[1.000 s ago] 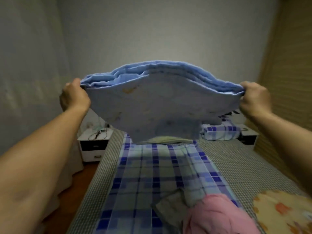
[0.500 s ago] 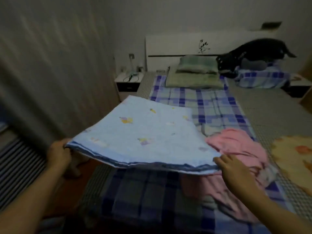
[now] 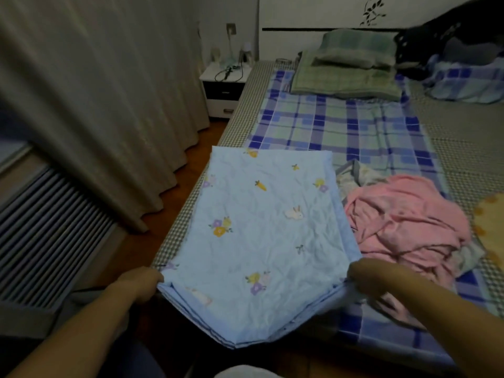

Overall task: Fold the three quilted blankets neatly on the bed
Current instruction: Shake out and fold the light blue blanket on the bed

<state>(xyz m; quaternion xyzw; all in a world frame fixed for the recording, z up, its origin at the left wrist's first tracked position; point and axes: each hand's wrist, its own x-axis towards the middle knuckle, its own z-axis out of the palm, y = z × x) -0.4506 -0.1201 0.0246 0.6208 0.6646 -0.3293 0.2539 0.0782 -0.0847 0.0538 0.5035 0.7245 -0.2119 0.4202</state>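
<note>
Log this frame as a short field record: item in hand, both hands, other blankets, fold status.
item in hand: blue blanket, folded, lying on the bed's left edge
left hand: grips its near left corner
right hand: grips its near right corner
other blankets: pink blanket crumpled beside it; yellow blanket at frame edge
fold status: pink blanket unfolded

Both forearms bare, reaching forward and inward from the lower corners of the head view. Left hand (image 3: 141,282): back of hand up, wrist about straight, fingers curled under and pinching the near left corner of the folded blue blanket (image 3: 261,241); fingertips hidden beneath the cloth. Right hand (image 3: 365,278): back of hand up, fingers curled over and down onto the near right corner of the same blanket, gripping it; fingertips hidden. The hands sit level with each other, well apart.
</note>
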